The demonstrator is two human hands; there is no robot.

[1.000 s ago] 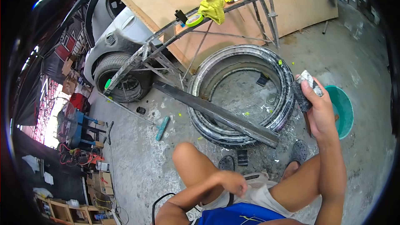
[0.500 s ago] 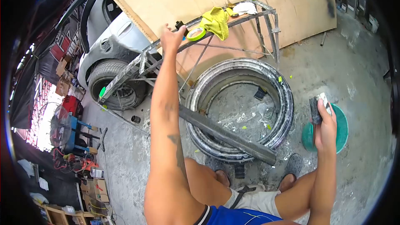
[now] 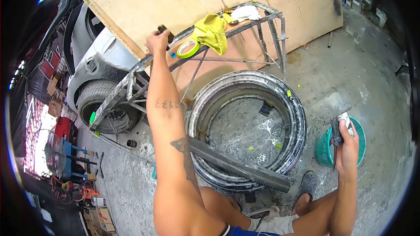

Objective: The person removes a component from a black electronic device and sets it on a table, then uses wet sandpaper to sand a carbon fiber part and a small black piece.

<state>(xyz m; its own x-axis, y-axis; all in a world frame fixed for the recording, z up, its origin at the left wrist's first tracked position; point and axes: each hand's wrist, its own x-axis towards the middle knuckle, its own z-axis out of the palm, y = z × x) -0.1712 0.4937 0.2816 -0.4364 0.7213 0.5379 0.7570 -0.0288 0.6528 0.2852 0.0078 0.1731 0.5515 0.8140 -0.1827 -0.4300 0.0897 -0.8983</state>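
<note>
My left hand (image 3: 157, 42) reaches to the metal stand (image 3: 131, 88), its fingers closed on a small black block-like object (image 3: 165, 31). A roll of yellow-green tape (image 3: 188, 49) and a yellow cloth (image 3: 211, 32) lie just right of it on the stand. My right hand (image 3: 348, 146) is over the green bucket (image 3: 324, 148), gripping a dark block (image 3: 337, 131) together with a white-and-black piece (image 3: 346, 121). Between my arms, a long black strip with a woven pattern (image 3: 238, 164) rests across a large tyre-like ring (image 3: 297, 113) on the floor.
A white cloth (image 3: 246, 13) lies at the stand's far end. Behind leans a plywood board (image 3: 302, 4). At left is a car's wheel (image 3: 107, 105) under its grey fender; a fan (image 3: 54, 150) stands farther left. Feet in clogs (image 3: 308, 183) are near the ring.
My left hand has closed on the black object and lifted it slightly. My right hand has shifted little, still with the dark block. The whole view has turned a little.
</note>
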